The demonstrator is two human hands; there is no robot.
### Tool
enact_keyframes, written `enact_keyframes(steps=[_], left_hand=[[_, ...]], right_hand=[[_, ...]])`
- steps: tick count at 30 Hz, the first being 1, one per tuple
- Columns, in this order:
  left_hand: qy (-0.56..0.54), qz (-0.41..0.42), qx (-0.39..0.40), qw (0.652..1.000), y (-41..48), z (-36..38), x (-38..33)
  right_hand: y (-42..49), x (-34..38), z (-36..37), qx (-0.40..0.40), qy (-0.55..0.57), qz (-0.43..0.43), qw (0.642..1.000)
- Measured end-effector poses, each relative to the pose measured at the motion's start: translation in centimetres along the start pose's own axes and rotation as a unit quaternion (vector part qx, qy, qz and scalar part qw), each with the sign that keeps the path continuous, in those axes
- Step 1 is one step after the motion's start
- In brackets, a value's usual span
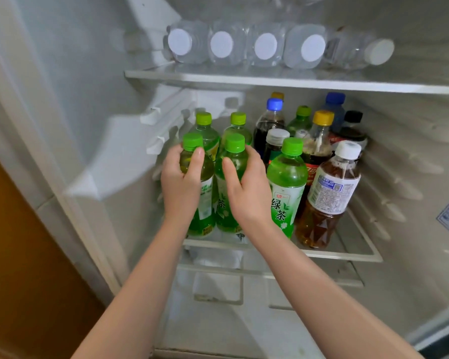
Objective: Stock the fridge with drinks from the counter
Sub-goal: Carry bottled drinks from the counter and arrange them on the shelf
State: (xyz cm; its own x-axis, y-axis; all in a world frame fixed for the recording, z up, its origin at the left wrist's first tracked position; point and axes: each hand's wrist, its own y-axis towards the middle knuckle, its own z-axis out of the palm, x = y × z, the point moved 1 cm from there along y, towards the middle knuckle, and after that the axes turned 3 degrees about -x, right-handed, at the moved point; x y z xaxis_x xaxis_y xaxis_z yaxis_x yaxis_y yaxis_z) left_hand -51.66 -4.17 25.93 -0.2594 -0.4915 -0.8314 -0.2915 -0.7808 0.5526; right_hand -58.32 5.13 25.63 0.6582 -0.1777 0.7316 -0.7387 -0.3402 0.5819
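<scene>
Fridge point(101, 112): open, white inside, seen from the front and from above.
Top shelf point(270, 80): carries water bottles point(266, 46) lying on their sides in a row, white caps toward the front, the rightmost one askew.
Lower shelf point(347, 255): crowded with upright drinks.
Soda bottles point(268, 123): at the back right, dark, with blue, yellow and black caps.
Brown tea bottle point(327, 198): white cap, front right, just beside a lone green tea bottle point(287, 187).
Back green pair point(204, 125): upright behind the two held bottles.
Left green bottle point(205, 203): upright at the shelf's front left, touching its neighbour.
Right green bottle point(233, 156): upright, just right of it.
Left hand point(179, 182): curled round the left green bottle's shoulder, thumb across the front.
Right hand point(246, 187): curled round the right green bottle likewise, thumb in front.
</scene>
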Motion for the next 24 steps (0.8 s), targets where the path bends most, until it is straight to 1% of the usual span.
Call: enact_keyframes(steps=[3,7,11,13,16,19,24], left_hand=[[-0.008,-0.016,0.012,1.000,-0.2,0.1,0.8],[-0.027,-0.030,0.022,0.999,-1.6,-0.2,2.3],[0.015,-0.062,0.056,0.996,-3.5,-0.9,5.0],[0.046,-0.074,0.082,0.993,-4.7,-1.3,6.4],[0.078,-0.073,0.121,0.987,-6.0,-1.8,8.0],[0.100,-0.084,0.133,0.982,-6.1,-2.1,8.6],[0.090,-0.084,0.145,0.982,-5.3,-1.7,8.7]], right_hand=[[0.5,-0.6,0.3,0.008,0.007,0.016,1.000],[-0.3,-1.3,0.7,0.046,0.065,0.047,0.996],[-2.3,-2.1,0.9,0.039,0.086,0.066,0.993],[-3.9,-2.9,1.2,0.045,0.056,0.064,0.995],[-6.4,-3.9,1.5,0.046,-0.018,0.059,0.997],[-7.1,-4.5,1.8,0.051,-0.035,0.066,0.996],[-6.0,-4.6,2.9,0.037,-0.079,0.066,0.994]])
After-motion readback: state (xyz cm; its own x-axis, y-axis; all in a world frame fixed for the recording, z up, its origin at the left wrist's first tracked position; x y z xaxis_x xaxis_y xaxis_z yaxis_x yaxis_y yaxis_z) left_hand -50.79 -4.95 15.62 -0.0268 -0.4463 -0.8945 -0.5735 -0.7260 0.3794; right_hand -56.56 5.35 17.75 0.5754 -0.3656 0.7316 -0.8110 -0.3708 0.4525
